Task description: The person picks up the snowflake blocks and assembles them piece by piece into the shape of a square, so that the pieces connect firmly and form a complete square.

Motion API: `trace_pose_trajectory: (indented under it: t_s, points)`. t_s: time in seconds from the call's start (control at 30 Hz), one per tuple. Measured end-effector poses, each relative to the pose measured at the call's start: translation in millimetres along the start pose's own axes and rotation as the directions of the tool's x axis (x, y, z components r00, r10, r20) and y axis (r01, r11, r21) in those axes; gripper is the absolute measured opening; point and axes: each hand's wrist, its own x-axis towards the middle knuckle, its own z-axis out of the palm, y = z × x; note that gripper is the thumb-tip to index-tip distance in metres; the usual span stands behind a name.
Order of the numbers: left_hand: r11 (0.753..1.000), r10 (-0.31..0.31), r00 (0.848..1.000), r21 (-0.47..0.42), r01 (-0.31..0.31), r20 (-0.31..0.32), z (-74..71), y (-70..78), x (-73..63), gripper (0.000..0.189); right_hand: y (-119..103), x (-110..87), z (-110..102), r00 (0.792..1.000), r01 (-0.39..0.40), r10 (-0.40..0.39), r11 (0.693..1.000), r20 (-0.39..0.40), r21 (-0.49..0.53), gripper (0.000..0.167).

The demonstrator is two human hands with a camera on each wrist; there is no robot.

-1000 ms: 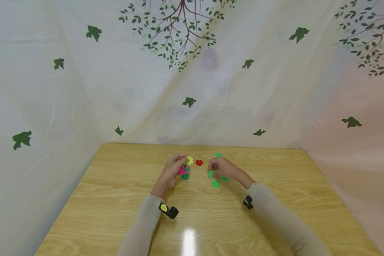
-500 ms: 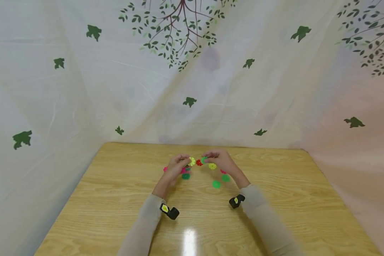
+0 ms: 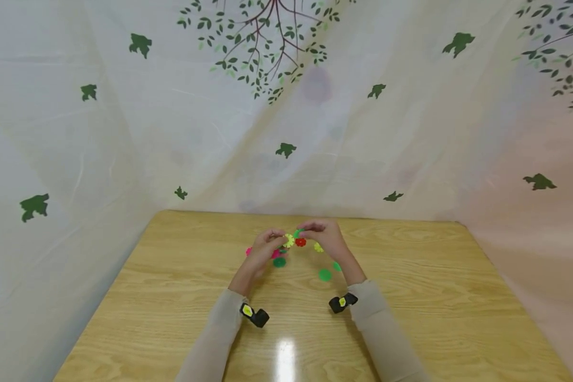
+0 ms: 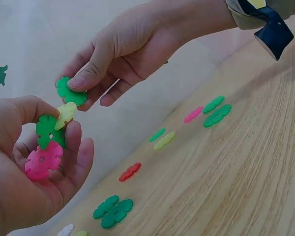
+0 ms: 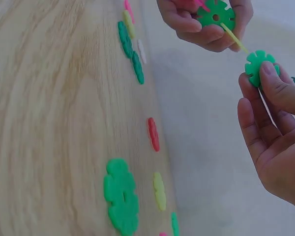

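My left hand [image 3: 266, 249] grips a small chain of notched, flower-shaped plastic discs above the table. In the left wrist view this chain has a pink disc [image 4: 43, 161], a green disc [image 4: 48, 132] and a yellow disc [image 4: 66, 115] slotted together at angles. My right hand [image 3: 328, 240] pinches a bright green disc [image 4: 72, 92] between thumb and fingers. That disc is right at the free edge of the yellow one, which appears edge-on in the right wrist view. Part of the chain is hidden by the left palm and thumb.
Loose discs lie flat on the wooden table [image 3: 172, 318]: a red disc [image 4: 130, 171], dark green discs [image 4: 115, 212], a yellow disc [image 5: 160, 191], a pink disc [image 4: 193, 114] and bright green discs [image 4: 217, 115]. A printed cloth [image 3: 210, 132] rises behind the table.
My right hand has moved left and away from the discs on the right, carrying the bright green disc up to the yellow one. The left hand has stayed nearly still, keeping its chain.
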Motion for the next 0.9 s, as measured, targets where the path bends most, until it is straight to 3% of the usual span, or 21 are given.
trace_pose_trajectory:
  t_s: [0.4,0.6,0.9]
  points:
    - [1.0,-0.009,1.0,-0.024,0.009,0.03,2.1,2.6,0.8,0.016,-1,-3.1,7,0.998,0.041,-0.042,0.999,-0.039,-0.009,0.008]
    - [0.999,-0.016,1.0,-0.033,0.017,0.016,2.9,4.0,0.1,0.018,-1,-1.5,11,0.997,0.048,-0.05,0.998,-0.065,-0.035,0.004]
    - [0.994,-0.019,1.0,-0.105,0.018,-0.008,6.0,4.2,-1.3,0.016,-1,-0.5,20,0.99,0.058,-0.056,0.998,-0.127,0.011,0.005]
